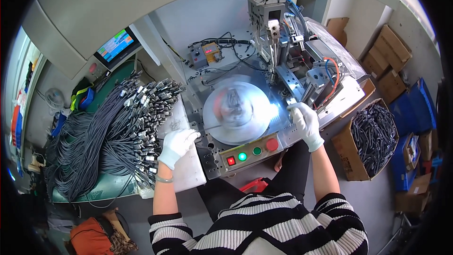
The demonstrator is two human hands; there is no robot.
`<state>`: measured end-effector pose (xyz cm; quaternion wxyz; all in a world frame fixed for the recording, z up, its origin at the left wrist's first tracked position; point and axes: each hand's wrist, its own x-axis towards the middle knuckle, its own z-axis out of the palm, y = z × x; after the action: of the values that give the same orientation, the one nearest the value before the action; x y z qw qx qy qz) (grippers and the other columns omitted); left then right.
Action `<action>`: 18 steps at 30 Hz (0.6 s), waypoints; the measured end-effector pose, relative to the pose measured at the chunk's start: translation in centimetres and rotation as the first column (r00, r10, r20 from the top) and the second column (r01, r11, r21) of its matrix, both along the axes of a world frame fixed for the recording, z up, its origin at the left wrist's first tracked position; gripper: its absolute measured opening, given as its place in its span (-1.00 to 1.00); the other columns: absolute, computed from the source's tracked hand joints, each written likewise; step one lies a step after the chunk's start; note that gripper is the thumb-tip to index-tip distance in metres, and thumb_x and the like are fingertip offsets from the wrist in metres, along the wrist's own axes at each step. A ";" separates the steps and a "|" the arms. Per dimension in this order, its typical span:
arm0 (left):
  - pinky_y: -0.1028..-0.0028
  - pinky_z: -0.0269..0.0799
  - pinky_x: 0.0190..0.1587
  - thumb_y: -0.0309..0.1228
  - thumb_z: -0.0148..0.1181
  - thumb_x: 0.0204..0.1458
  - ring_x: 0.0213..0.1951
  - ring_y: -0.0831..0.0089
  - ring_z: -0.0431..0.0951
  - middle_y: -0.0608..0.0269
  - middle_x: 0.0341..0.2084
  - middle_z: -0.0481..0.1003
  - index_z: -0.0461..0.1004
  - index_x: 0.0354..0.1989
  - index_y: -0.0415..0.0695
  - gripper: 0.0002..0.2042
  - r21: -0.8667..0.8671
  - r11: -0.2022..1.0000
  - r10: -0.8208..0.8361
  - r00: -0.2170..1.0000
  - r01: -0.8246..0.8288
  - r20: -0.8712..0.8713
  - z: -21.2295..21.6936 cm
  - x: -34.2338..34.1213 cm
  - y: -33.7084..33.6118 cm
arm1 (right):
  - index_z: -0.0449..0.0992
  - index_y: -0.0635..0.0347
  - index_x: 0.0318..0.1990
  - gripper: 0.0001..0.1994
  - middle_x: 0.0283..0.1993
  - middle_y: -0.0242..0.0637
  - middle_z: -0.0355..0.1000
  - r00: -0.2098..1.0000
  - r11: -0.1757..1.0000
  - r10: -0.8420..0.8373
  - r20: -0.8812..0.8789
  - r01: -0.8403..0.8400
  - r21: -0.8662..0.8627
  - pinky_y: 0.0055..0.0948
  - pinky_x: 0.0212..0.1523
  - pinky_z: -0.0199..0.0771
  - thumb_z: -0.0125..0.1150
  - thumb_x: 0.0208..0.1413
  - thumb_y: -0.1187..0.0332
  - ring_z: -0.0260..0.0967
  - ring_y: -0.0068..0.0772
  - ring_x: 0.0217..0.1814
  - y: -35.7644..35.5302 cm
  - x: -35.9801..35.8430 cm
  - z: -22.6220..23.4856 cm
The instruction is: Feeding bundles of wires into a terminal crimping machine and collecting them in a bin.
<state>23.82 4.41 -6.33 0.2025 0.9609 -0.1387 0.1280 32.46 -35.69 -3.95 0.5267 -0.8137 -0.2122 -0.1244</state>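
My left hand [178, 147], in a white glove, is over the edge of a white board left of the machine. Its fingers are pinched together, and what they hold, if anything, is too small to make out. The right hand [306, 123], gloved too, pinches at the right side of a round turntable [214, 131], beside a bright glare. A small shiny bit shows at its fingertips, but I cannot tell its kind. The turntable is smeared by motion. Left of it lies a big heap of grey cables [101, 134] with metal connectors [158, 101].
A control panel [251, 153] with lit buttons fronts the machine. Its metal press head [269, 23] stands behind the turntable, a feeder track [288, 78] to the right. A carton of dark parts [373, 137] stands at right. A screen [114, 46] hangs at left.
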 end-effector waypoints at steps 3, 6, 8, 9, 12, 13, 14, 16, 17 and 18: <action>0.40 0.43 -0.31 -0.23 0.01 0.09 -0.36 0.24 0.55 0.36 -0.34 0.60 0.62 -0.29 0.00 -0.76 0.087 0.990 0.107 0.992 -0.112 0.062 -1.1 1.3 0.4 | 0.52 0.29 -0.21 -0.77 -0.43 -0.37 0.40 1.000 1.000 -0.010 -0.004 0.010 -0.005 -0.53 -0.33 0.32 0.04 0.18 0.30 0.26 -0.50 -0.45 -0.1 0.0 0.0; 0.40 0.44 -0.27 -0.21 0.04 0.07 -0.39 0.24 0.54 0.33 -0.38 0.60 0.63 -0.35 -0.01 -0.76 -0.048 0.916 0.398 0.917 -0.399 -0.024 -1.1 4.2 2.3 | 0.53 0.29 -0.21 -0.77 -0.41 -0.36 0.42 0.999 0.998 -0.033 -0.036 0.031 -0.060 -0.52 -0.32 0.33 0.07 0.16 0.30 0.28 -0.48 -0.45 0.0 -0.3 -0.5; 0.38 0.40 -0.12 -0.23 0.10 0.03 -0.27 0.29 0.52 0.32 -0.22 0.57 0.64 -0.34 0.02 -0.80 -0.223 0.924 0.293 0.949 -0.312 -0.114 0.0 6.2 0.8 | 0.53 0.27 -0.20 -0.76 -0.37 -0.33 0.44 0.995 0.994 -0.030 -0.091 0.020 -0.108 -0.50 -0.29 0.35 0.09 0.15 0.28 0.31 -0.44 -0.41 -0.1 0.1 -1.0; 0.38 0.40 -0.12 -0.23 0.10 0.03 -0.27 0.29 0.52 0.32 -0.22 0.57 0.64 -0.34 0.02 -0.80 -0.226 0.923 0.294 0.949 -0.312 -0.113 -0.2 7.7 0.2 | 0.52 0.26 -0.18 -0.75 -0.33 -0.31 0.46 0.990 0.988 -0.029 -0.141 0.007 -0.154 -0.48 -0.27 0.36 0.10 0.13 0.26 0.34 -0.40 -0.38 0.1 0.6 -1.3; 0.36 0.29 0.05 -0.25 0.16 0.00 -0.07 0.33 0.45 0.34 0.02 0.47 0.65 -0.32 0.01 -0.82 0.477 0.879 -0.152 0.947 0.000 0.281 -0.4 9.8 -2.2 | 0.49 0.22 -0.05 -0.64 -0.19 -0.24 0.50 0.975 0.974 0.012 -0.220 -0.061 -0.216 -0.43 -0.18 0.40 0.17 0.09 0.18 0.42 -0.31 -0.26 1.7 2.2 -1.8; 0.36 0.26 0.08 -0.26 0.17 0.00 -0.03 0.33 0.42 0.35 0.04 0.45 0.65 -0.31 0.00 -0.82 0.356 0.932 -0.072 0.929 -0.066 0.362 0.0 10.1 -3.9 | 0.46 0.22 0.03 -0.56 -0.12 -0.23 0.51 0.979 0.976 0.045 -0.201 -0.086 -0.199 -0.42 -0.15 0.41 0.20 0.06 0.14 0.44 -0.30 -0.21 2.7 3.4 -2.2; 0.35 0.23 0.11 -0.27 0.18 -0.01 0.01 0.33 0.40 0.35 0.07 0.43 0.65 -0.31 -0.01 -0.82 0.224 0.967 0.013 0.902 -0.121 0.431 0.8 10.5 -6.0 | 0.34 0.22 0.17 -0.43 -0.01 -0.20 0.49 0.980 0.983 0.183 -0.073 -0.181 0.022 -0.39 -0.10 0.42 0.22 0.05 0.10 0.45 -0.27 -0.14 4.2 5.4 -4.0; 0.35 0.17 0.17 -0.28 0.20 -0.02 0.08 0.32 0.34 0.37 0.12 0.39 0.66 -0.29 -0.02 -0.81 -0.053 0.973 0.219 0.825 -0.225 0.520 1.8 10.7 -8.7 | 0.28 0.20 0.20 -0.48 0.01 -0.16 0.43 0.973 0.973 0.228 -0.021 -0.227 0.033 -0.38 -0.07 0.40 0.19 0.11 0.23 0.41 -0.28 -0.11 6.9 7.8 -5.3; 0.38 0.22 0.13 -0.30 0.20 -0.01 0.03 0.32 0.39 0.35 0.07 0.42 0.66 -0.28 -0.02 -0.82 -0.115 0.951 0.307 0.823 -0.288 0.479 0.6 10.6 -8.8 | 0.28 0.20 0.20 -0.48 0.01 -0.16 0.43 0.971 0.971 0.237 -0.014 -0.236 0.037 -0.38 -0.07 0.40 0.19 0.11 0.23 0.41 -0.28 -0.11 7.9 8.4 -5.3; 0.42 0.28 0.09 -0.32 0.20 0.00 -0.02 0.33 0.43 0.33 0.03 0.45 0.66 -0.28 -0.01 -0.83 -0.175 0.921 0.390 0.813 -0.349 0.432 -0.8 10.2 -8.9 | 0.29 0.21 0.18 -0.50 -0.01 -0.17 0.43 0.973 0.975 0.223 -0.065 -0.221 0.039 -0.39 -0.08 0.39 0.19 0.11 0.23 0.41 -0.30 -0.13 8.7 8.9 -5.2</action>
<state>34.05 -4.46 -7.12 0.1769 0.9019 0.0126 0.3938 41.32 -26.97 -9.17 0.5572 -0.7802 -0.2815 -0.0401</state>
